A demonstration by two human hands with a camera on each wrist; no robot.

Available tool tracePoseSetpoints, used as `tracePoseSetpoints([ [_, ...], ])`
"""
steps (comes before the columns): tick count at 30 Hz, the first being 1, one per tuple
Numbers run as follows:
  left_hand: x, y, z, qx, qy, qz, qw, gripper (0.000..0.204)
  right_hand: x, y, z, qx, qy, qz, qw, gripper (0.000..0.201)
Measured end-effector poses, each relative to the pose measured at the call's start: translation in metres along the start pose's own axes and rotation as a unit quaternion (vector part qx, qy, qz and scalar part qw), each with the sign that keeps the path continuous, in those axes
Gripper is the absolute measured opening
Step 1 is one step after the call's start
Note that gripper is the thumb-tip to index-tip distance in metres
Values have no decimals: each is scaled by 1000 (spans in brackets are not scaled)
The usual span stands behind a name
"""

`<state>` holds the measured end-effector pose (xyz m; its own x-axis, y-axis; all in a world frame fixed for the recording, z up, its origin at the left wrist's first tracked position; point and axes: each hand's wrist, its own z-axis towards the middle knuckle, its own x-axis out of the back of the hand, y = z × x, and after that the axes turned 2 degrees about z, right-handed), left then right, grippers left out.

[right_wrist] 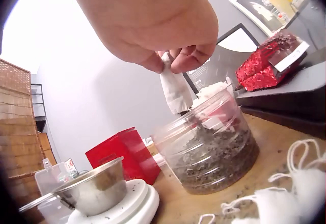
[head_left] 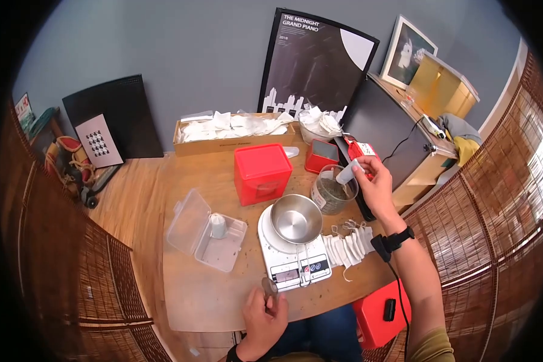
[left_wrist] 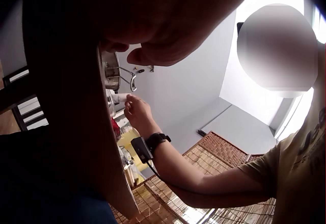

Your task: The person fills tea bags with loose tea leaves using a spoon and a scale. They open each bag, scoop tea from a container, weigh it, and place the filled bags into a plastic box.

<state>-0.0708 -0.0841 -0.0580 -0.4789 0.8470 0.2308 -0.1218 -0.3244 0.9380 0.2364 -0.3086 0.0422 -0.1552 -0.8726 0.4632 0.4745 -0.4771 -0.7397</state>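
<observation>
My right hand [head_left: 377, 184] pinches a small white cloth tea bag [right_wrist: 175, 89] by its closed end. The bag tilts mouth down over a clear plastic jar [right_wrist: 211, 147] of dried, dark grey-green leaves, and dark bits show at its mouth. Low at the table's front edge, my left hand [head_left: 264, 323] holds a small spoon [head_left: 269, 286], its round end sticking up past the fingers; the handle is hidden. Just beyond it is a white kitchen scale [head_left: 283, 276] with a steel pan [head_left: 296, 218] on it, the pan's handle pointing toward me.
Several white drawstring bags [head_left: 347, 247] lie right of the scale. A lidded plastic box [head_left: 223, 256] holding one filled bag stands left. Behind are a red canister [head_left: 262, 175], an open red tin [head_left: 321, 155], a cardboard box [head_left: 223, 146] of white bags and a bowl [head_left: 317, 127].
</observation>
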Motion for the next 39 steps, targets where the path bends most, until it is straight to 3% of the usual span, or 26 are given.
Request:
tracePoseSetpoints([
  [6,-1,3,0,-8,-15,-1,1000,37,-4,14,-3,44,45,-45,997,26],
  [10,-2,2,-1,-5,-12,-2,1000,37,-7,4,-6,-4,29,-48,998,21],
  [13,-2,2,-1,-8,-6,1,1000,37,-6,15,-3,26,-33,-49,998,19],
  [20,-1,5,1,-2,19,10,1000,37,-7,20,-2,3,-57,-73,996,15],
  [26,-2,1,-2,14,39,14,999,35,-7,13,-5,35,11,-81,996,14],
  [27,-3,1,-1,10,37,23,999,34,-6,15,-3,72,-33,-95,992,14],
  [30,-7,-3,-3,12,42,17,999,33,-4,19,-2,39,-44,-100,993,16],
  [31,-8,3,0,13,43,18,999,33,-7,17,-2,38,2,-64,997,17],
  [34,-8,16,5,37,67,30,997,37,0,5,1,52,-70,-103,991,16],
  [35,-6,15,5,7,61,50,997,19,1,12,0,4,-90,-88,992,15],
  [38,-9,17,8,-22,67,60,996,11,2,12,0,13,-33,-70,997,14],
  [39,-10,18,8,-21,75,49,996,9,4,16,4,22,-62,-68,995,13],
])
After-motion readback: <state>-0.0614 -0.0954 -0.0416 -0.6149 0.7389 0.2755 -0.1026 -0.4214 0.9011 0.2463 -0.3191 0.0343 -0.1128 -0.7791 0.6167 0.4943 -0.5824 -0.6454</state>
